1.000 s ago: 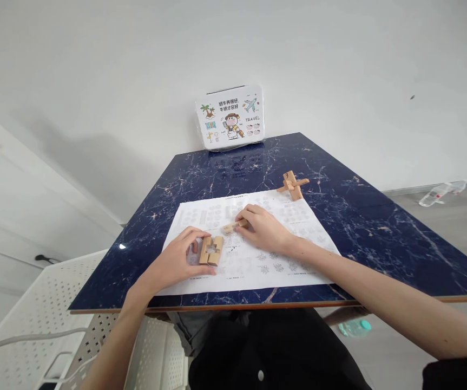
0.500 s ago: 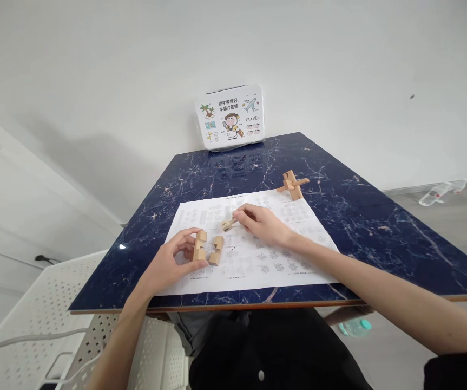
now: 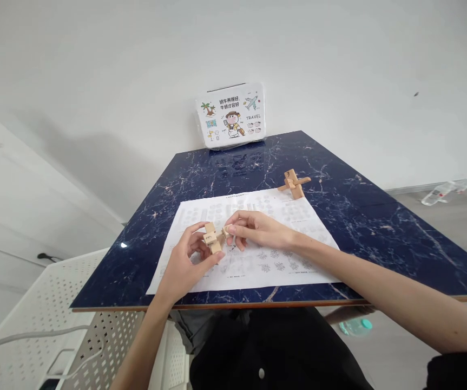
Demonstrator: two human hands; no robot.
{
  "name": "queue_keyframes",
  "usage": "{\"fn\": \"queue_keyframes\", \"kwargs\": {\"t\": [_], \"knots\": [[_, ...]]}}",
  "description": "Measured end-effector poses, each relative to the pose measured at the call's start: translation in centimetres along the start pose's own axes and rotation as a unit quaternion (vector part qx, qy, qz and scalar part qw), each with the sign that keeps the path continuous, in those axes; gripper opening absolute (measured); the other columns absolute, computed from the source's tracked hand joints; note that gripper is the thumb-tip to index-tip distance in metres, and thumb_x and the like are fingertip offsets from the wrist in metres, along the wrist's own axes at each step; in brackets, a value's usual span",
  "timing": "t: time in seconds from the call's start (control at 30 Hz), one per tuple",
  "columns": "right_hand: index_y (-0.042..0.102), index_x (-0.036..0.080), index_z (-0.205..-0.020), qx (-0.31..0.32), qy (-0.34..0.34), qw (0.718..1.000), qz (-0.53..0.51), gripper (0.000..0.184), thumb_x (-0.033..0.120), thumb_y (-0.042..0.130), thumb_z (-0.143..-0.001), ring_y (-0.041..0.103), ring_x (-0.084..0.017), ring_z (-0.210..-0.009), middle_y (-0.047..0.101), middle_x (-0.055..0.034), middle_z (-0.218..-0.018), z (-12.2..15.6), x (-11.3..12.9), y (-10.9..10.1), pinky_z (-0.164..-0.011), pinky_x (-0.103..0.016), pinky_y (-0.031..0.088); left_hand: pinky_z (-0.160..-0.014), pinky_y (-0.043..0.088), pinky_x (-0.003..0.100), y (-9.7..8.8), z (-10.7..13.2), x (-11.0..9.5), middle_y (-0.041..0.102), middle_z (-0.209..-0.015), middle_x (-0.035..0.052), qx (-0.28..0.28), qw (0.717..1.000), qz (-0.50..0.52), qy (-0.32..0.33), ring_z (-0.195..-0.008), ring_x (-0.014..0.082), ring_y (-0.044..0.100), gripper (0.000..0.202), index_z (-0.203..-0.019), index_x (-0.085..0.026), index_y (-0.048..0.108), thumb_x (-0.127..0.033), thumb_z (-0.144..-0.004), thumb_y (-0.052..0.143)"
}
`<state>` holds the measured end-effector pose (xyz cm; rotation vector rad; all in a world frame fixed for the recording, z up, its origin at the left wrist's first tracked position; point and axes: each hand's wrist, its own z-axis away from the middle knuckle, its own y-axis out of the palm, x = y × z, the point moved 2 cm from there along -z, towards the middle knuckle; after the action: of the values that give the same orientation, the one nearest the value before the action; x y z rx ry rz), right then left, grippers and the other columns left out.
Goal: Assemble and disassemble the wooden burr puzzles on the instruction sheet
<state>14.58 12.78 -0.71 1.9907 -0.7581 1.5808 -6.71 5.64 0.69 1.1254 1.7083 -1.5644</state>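
Note:
Between thumb and fingers, my left hand (image 3: 190, 257) grips a pale notched wooden block (image 3: 216, 248) above the paper sheet (image 3: 274, 268). Lying across its notch is a wooden crosspiece (image 3: 209, 238) with dark marks on its end. My right hand (image 3: 257, 230) pinches the other end (image 3: 225, 232) of this crosspiece, close to the left fingers. Fingers and overlapping wood partly hide how the pieces meet, and I cannot tell whether a second notched block is among them.
Past the sheet's far right corner lies a cross-shaped assembly of wooden pieces (image 3: 294, 184). A white case with cartoon prints (image 3: 232, 116) leans on the wall at the back of the dark blue marbled table (image 3: 339, 200). White perforated furniture (image 3: 71, 281) adjoins the table's left side.
My right hand has moved left and down, bringing its wooden piece against the notched block. My left hand has shifted right; the notched block that lay apart on the sheet no longer shows separately.

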Motion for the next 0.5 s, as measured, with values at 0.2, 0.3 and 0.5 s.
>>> {"fn": "queue_keyframes", "kwargs": {"t": [0.2, 0.3, 0.5], "knots": [[0.061, 0.018, -0.094, 0.015, 0.002, 1.0, 0.014, 0.038, 0.056, 0.066, -0.099, 0.061, -0.011, -0.061, 0.076, -0.0042, -0.088, 0.11, 0.04, 0.38, -0.062, -0.028, 0.05, -0.08, 0.06, 0.035, 0.77, 0.48, -0.26, 0.073, -0.103, 0.0027, -0.019, 0.999, -0.043, 0.014, -0.079, 0.0174, 0.069, 0.067, -0.143, -0.028, 0.052, -0.04, -0.085, 0.083], [0.059, 0.019, -0.091, 0.014, 0.013, 1.0, 0.023, 0.042, 0.06, 0.064, -0.098, 0.061, -0.011, -0.058, 0.074, -0.003, -0.082, 0.1, 0.09, 0.57, -0.059, -0.027, 0.05, -0.078, 0.061, 0.034, 0.82, 0.67, -0.25, 0.071, -0.106, 0.0023, -0.035, 0.997, -0.066, 0.03, -0.077, 0.0164, 0.069, 0.066, -0.142, -0.03, 0.054, -0.038, -0.084, 0.084], [0.058, 0.019, -0.086, 0.0, 0.048, 0.999, 0.018, 0.05, 0.069, 0.063, -0.095, 0.061, -0.011, -0.054, 0.072, -0.0014, -0.075, 0.11, 0.42, 0.76, -0.057, -0.027, 0.051, -0.078, 0.062, 0.032, 0.93, 0.87, -0.19, 0.073, -0.115, 0.005, -0.06, 0.988, -0.119, 0.074, -0.095, 0.0224, 0.074, 0.067, -0.141, -0.031, 0.055, -0.033, -0.082, 0.086]]}}
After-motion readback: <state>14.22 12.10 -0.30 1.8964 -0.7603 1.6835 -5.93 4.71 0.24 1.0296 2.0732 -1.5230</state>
